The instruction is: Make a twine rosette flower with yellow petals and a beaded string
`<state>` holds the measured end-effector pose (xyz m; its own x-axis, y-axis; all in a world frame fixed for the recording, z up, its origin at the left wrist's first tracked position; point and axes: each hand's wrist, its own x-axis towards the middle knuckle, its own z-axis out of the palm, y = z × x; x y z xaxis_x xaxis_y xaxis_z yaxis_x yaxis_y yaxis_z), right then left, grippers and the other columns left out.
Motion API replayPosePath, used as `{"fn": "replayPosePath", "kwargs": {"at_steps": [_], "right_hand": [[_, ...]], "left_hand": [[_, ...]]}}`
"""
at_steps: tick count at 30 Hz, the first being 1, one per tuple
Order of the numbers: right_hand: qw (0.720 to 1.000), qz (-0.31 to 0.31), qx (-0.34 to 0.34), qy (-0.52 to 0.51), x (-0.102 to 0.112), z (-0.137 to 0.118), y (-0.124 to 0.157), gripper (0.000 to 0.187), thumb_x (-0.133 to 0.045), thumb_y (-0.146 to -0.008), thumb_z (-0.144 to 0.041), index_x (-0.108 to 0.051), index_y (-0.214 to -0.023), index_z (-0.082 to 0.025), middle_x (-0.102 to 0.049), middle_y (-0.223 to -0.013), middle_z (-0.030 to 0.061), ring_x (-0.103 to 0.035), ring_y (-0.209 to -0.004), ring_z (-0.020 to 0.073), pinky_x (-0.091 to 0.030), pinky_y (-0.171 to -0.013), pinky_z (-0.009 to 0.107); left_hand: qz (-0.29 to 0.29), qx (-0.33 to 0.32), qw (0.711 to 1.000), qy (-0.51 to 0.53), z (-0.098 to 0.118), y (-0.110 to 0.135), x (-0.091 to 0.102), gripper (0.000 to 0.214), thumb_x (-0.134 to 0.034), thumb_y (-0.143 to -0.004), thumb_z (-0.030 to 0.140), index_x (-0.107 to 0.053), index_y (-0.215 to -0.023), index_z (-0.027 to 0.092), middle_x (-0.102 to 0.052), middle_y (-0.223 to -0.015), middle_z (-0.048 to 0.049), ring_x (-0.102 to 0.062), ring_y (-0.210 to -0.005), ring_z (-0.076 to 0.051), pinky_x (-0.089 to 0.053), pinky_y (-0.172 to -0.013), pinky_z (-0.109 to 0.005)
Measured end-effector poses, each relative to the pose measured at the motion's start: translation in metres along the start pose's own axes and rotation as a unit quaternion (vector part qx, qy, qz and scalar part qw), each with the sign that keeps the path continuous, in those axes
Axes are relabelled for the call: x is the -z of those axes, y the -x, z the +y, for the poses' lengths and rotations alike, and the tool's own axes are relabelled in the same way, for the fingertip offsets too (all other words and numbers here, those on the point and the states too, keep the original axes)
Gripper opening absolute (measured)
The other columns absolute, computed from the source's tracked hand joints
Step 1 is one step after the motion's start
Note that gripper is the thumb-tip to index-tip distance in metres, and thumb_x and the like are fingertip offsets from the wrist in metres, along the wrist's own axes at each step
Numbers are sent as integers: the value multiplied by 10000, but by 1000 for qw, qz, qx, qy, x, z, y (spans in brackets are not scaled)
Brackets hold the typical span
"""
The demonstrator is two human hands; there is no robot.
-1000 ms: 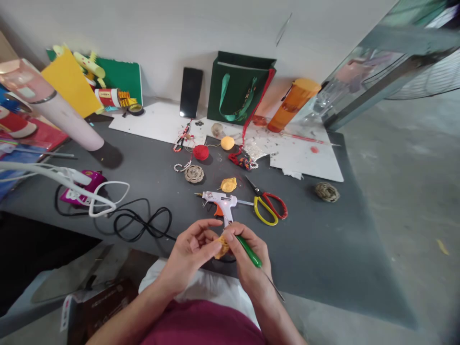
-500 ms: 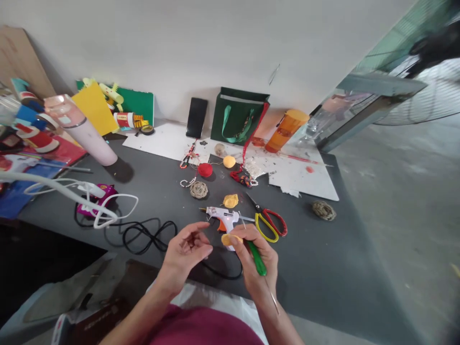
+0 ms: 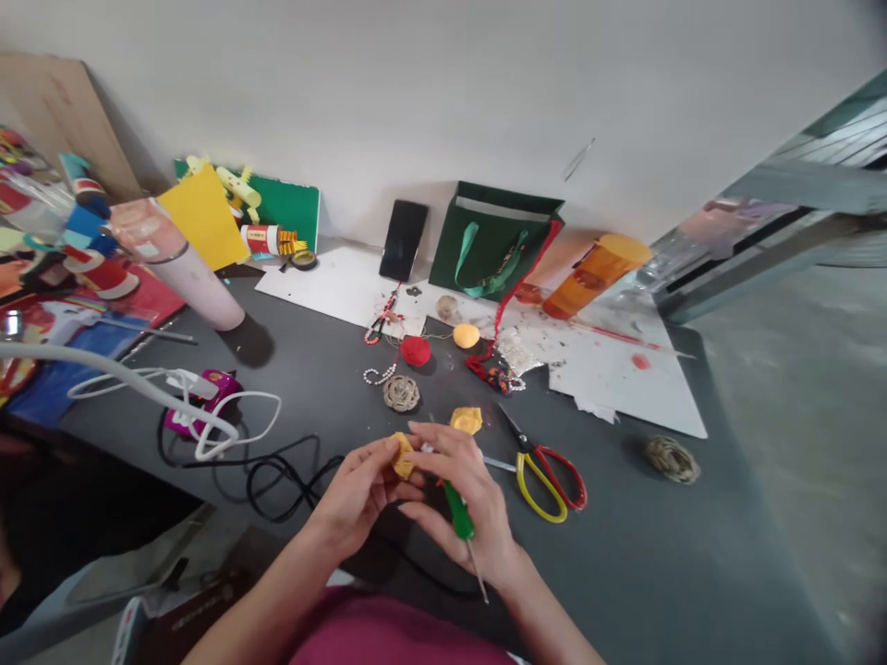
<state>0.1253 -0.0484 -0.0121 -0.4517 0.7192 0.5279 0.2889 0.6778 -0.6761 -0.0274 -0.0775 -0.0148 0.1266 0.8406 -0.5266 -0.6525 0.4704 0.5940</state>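
My left hand [image 3: 360, 489] pinches a small yellow crocheted piece [image 3: 402, 454] between thumb and fingers. My right hand [image 3: 464, 499] meets it from the right, fingers touching the same piece, with a green-handled crochet hook [image 3: 458, 513] held across the palm, its metal shaft pointing down toward me. Both hands hover over the near edge of the dark grey table [image 3: 624, 536]. Just beyond them lies a second yellow crocheted piece [image 3: 467, 420]. The glue gun is hidden behind my hands.
Yellow-and-red scissors [image 3: 544, 462] lie right of my hands. Black cable [image 3: 277, 471] coils to the left beside a purple device [image 3: 200, 411]. Farther back are red [image 3: 416, 351] and yellow [image 3: 466, 335] yarn balls, a green bag [image 3: 495, 242], a phone [image 3: 403, 240], an orange bottle [image 3: 589, 277].
The yellow piece went from my right fingers back between both hands, and my hands closed together again. The view shifted, so the table objects sit farther right and lower.
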Motion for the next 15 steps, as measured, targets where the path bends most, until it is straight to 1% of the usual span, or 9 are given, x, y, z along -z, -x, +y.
{"fn": "replayPosePath", "kwargs": {"at_steps": [2,4,6,8,10,12,14,15], "right_hand": [[994,34,-94,-34,2,4,-5,244,-639,-876,-311,-637,-1105,-225,-688,-1141,123,-644,-1040,263,-547,-847,409],[981,52,-174,-62,2,7,-12,177,-634,-873,-291,-658,-1036,-224,-706,-985,90,-674,-887,228,-557,-759,356],[969,39,-216,-112,1,10,-19,107,-650,-855,-282,-686,-936,-222,-701,-883,65,-666,-781,197,-550,-687,312],[954,29,-244,-172,1,13,-24,74,-657,-843,-277,-702,-837,-218,-699,-855,57,-652,-719,174,-533,-619,277],[933,45,-278,-224,0,16,-25,98,-666,-835,-289,-698,-780,-215,-696,-873,53,-637,-670,152,-511,-556,251],[909,76,-310,-268,-2,19,-24,103,-679,-831,-311,-698,-786,-220,-693,-921,51,-636,-667,143,-503,-542,243],[892,96,-321,-302,-4,23,-20,92,-688,-832,-318,-709,-805,-232,-694,-971,50,-656,-739,153,-525,-618,261],[889,99,-320,-314,-5,25,-19,86,-691,-833,-317,-716,-811,-238,-698,-984,49,-664,-784,162,-533,-669,275]], "left_hand": [[-21,-10,999,-34,8,-4,-1,416,-769,-718,479,-734,-905,109,-695,-726,-60,-633,-592,-133,-519,-572,-241],[-42,-20,996,-79,14,-6,-4,440,-755,-729,496,-737,-930,105,-702,-748,-73,-629,-588,-133,-519,-561,-244],[-59,-16,991,-118,19,-9,-6,429,-752,-728,507,-742,-872,103,-699,-729,-73,-622,-572,-132,-522,-564,-250],[-74,-2,989,-125,21,-13,-7,446,-725,-740,539,-738,-799,97,-693,-713,-77,-621,-572,-138,-525,-569,-259],[-88,34,992,-88,20,-19,-6,516,-657,-768,601,-735,-790,91,-696,-717,-91,-630,-583,-150,-525,-565,-264],[-107,93,990,-25,16,-25,-3,573,-578,-812,627,-731,-816,76,-706,-745,-111,-646,-601,-156,-528,-569,-264],[-125,150,980,33,11,-30,-2,546,-551,-852,586,-723,-841,67,-713,-773,-118,-659,-623,-155,-532,-586,-259],[-129,170,976,54,9,-31,-1,492,-573,-860,541,-718,-843,71,-713,-781,-112,-660,-631,-148,-534,-594,-253]]}}
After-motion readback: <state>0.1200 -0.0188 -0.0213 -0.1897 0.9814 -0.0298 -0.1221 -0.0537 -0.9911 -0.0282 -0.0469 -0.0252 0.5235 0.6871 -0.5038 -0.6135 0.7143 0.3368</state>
